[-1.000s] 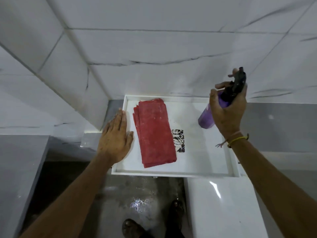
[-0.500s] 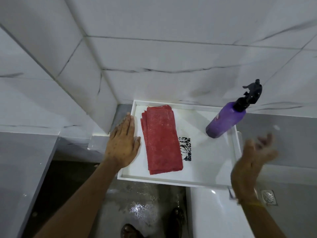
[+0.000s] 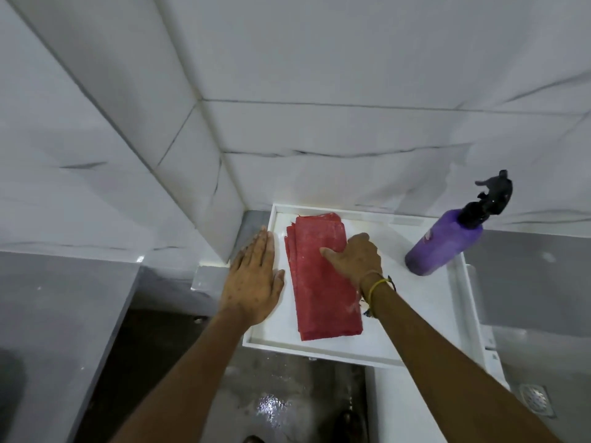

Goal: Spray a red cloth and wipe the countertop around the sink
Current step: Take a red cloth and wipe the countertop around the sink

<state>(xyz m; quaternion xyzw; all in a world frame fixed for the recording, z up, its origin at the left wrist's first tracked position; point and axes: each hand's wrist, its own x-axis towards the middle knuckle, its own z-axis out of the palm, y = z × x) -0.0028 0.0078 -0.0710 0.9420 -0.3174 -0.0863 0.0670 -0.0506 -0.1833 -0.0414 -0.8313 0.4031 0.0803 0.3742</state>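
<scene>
The red cloth (image 3: 319, 279) lies folded in a long strip inside the white tray (image 3: 460, 302), nearer its left side, one short end toward the tiled wall (image 3: 351, 129). The right hand (image 3: 355, 260) rests on the cloth's right edge — thumb stretched out flat across the red fabric, the other fingers curled down over the edge and hidden, so I cannot tell whether they pinch it. A yellow band (image 3: 377, 286) circles that wrist. The left hand (image 3: 254, 282) lies palm down, fingers straight and pressed together, over the tray's left rim, just beside the cloth but not touching it. The purple bottle (image 3: 444, 244) with its black trigger stands in the tray's far right corner — free of both hands.
</scene>
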